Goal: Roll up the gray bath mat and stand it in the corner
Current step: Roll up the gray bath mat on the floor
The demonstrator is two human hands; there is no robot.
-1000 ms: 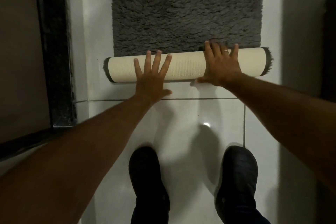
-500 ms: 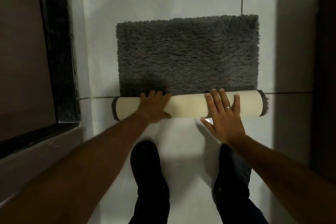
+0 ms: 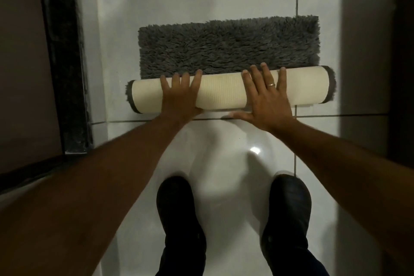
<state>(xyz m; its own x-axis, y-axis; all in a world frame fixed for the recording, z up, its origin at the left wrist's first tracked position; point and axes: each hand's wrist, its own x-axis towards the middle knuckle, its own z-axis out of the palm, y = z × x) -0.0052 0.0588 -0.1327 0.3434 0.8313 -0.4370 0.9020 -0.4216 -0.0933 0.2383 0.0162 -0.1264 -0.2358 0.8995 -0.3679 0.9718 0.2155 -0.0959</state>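
The gray bath mat lies on the white tile floor with its shaggy far part flat. Its near part is wound into a roll showing the cream ribbed backing, with dark pile sticking out at both ends. My left hand lies on the left half of the roll, fingers curled over its top. On the right half, my right hand presses with fingers spread to the roll's far edge and the thumb down by the floor. A ring shows on that hand.
My two black shoes stand on the glossy tiles just behind the roll. A dark stone threshold strip runs along the left with a brown surface beyond it. A dark upright surface borders the right side.
The roll has turned farther away from me and grown thicker, and the flat shaggy part is shorter. Both hands shifted back on top of the roll; the right one was partly off it.
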